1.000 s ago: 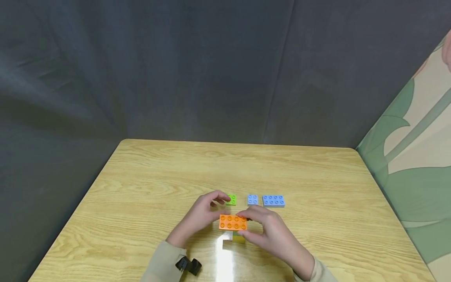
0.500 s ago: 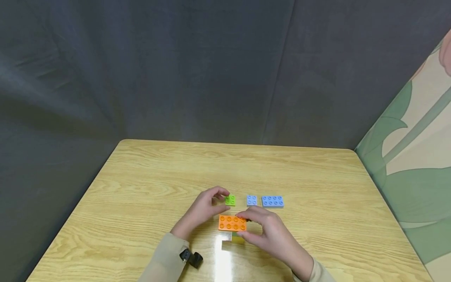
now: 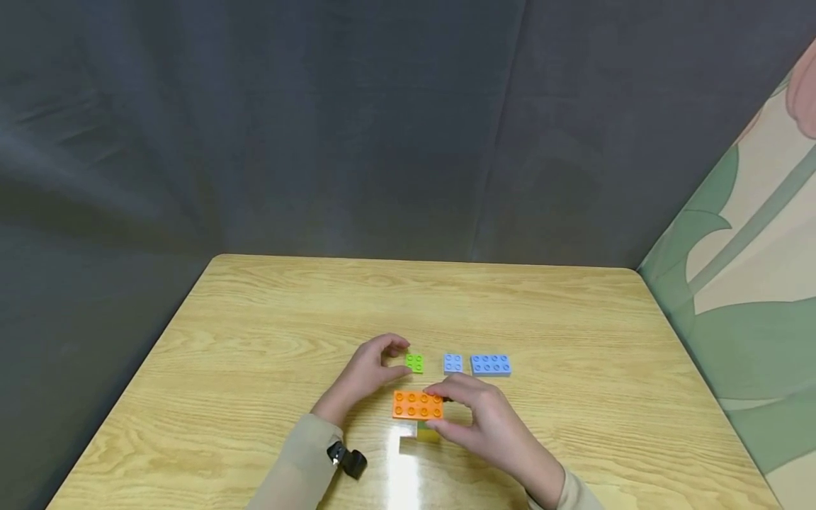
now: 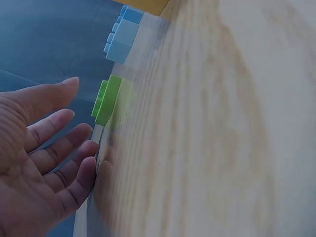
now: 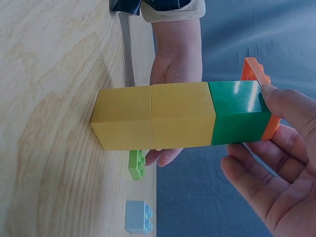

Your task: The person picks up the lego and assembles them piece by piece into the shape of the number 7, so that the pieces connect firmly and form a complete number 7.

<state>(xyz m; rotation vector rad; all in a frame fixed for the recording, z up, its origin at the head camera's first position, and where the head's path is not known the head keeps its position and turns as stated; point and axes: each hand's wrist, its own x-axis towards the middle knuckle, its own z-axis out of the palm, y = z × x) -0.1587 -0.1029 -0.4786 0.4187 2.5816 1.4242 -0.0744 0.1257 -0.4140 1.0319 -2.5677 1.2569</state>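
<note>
My right hand [image 3: 484,418] pinches the right end of a stack of toy bricks at its top, thumb and fingers by the orange brick [image 3: 417,404]. Below the orange brick the right wrist view shows a green brick [image 5: 239,112] and two yellow bricks [image 5: 153,117], stacked upright on the table. My left hand [image 3: 366,368] is beside a small light-green brick [image 3: 414,363], fingers loosely bent, thumb and fingertips to its left. A gap shows between that hand and the brick in the left wrist view [image 4: 49,153].
To the right of the light-green brick lie a small light-blue brick [image 3: 453,363] and a longer blue brick [image 3: 490,365], studs up. All stand on a wooden table [image 3: 255,319]. A dark curtain [image 3: 357,127] hangs behind it, and a patterned cloth [image 3: 752,283] borders the right side.
My left hand has moved a little forward, its thumb rising to the light-green brick's level, and more of that brick shows. My right hand and the stack have stayed in place.
</note>
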